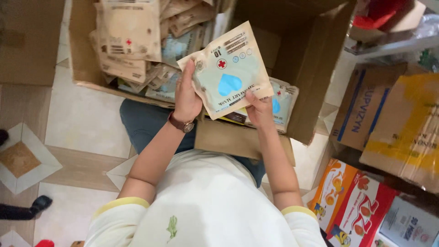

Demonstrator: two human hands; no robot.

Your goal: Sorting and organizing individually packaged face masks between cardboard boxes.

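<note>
Both hands hold up one flat beige packet of masks (228, 68) with a blue heart window and a small red cross. My left hand (186, 93), with a brown watch on its wrist, grips the packet's left edge. My right hand (258, 110) pinches its lower right corner. Under the right hand lie more packets of the same kind (283, 103) inside an open cardboard box (302, 59). Another pile of such beige packets (132, 41) fills the box's left part.
Closed cardboard boxes (366, 107) and a yellow-taped one (407, 128) stand at the right, with colourful printed cartons (356, 201) below them. Another cardboard box (27, 41) sits at the upper left. The floor is tiled. My knee in blue jeans (146, 123) rests under the box.
</note>
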